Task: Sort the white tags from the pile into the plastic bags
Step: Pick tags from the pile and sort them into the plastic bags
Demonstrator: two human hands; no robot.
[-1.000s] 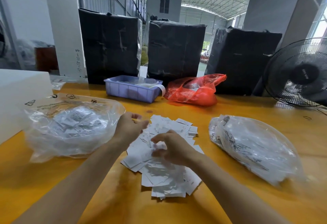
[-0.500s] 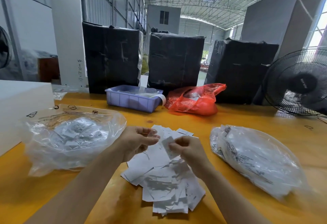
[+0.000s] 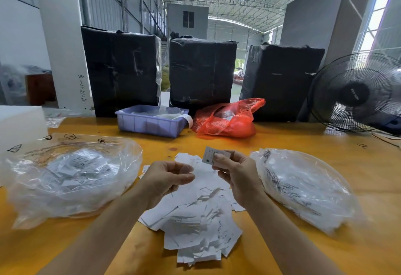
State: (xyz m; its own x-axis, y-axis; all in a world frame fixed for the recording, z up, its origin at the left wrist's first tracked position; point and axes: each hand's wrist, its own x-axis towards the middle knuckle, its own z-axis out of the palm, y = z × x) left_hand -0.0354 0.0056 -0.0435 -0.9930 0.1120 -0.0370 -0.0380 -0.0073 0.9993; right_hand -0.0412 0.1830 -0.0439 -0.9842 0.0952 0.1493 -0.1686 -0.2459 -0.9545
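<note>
A tag marked M (image 3: 209,158) is pinched upright in the right hand (image 3: 237,176), apparently so its size can be read. The left hand (image 3: 167,180) is held loosely curled and empty at frame centre, above the pile (image 3: 195,220).

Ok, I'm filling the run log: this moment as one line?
right hand: pinches white paper tag marked M | left hand: curled, empty | white tag pile: between clear plastic bags

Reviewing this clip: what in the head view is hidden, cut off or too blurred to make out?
- Print on the small white tag pinched by the right hand: only an "M" reads; the rest is too small.
- Left hand: its curled fingers hide whether it holds anything.
- Right clear plastic bag: glare blurs its contents.
- Purple plastic tray: its wall hides most of its contents.
- Black fan: cut off by the right edge.
</note>
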